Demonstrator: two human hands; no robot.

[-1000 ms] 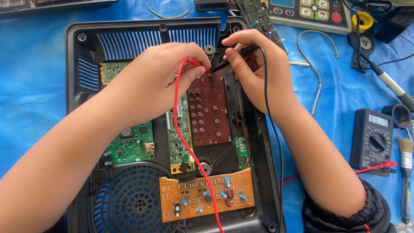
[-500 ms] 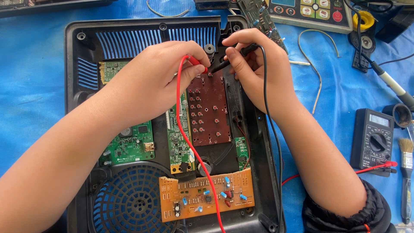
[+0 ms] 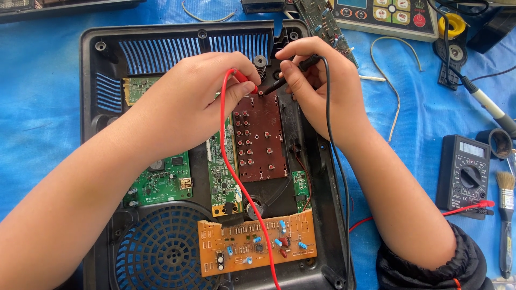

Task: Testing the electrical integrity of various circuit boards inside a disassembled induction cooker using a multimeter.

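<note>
Over the top edge of the brown button board [image 3: 259, 137], inside the open black housing [image 3: 91, 107], both hands meet; left hand [image 3: 201, 102] has fingers pinched closed on the red probe [image 3: 243, 79], its red lead [image 3: 236, 177] running down across the brown board's left side and over the orange circuit board [image 3: 252, 248] below it; right hand [image 3: 322, 86] has fingers closed on the black probe [image 3: 285, 79], tip angled down-left to the brown board's upper edge, just beside the red probe tip; black lead [image 3: 336, 161] trails down right of the brown board; green circuit board [image 3: 164, 182] lies left of the brown board, narrow green board [image 3: 220, 177] just beside it; round fan grille [image 3: 156, 249] lower left of it; multimeter [image 3: 463, 173] well right of it on the blue sheet [image 3: 37, 107], brush [image 3: 505, 215] further right.
</note>
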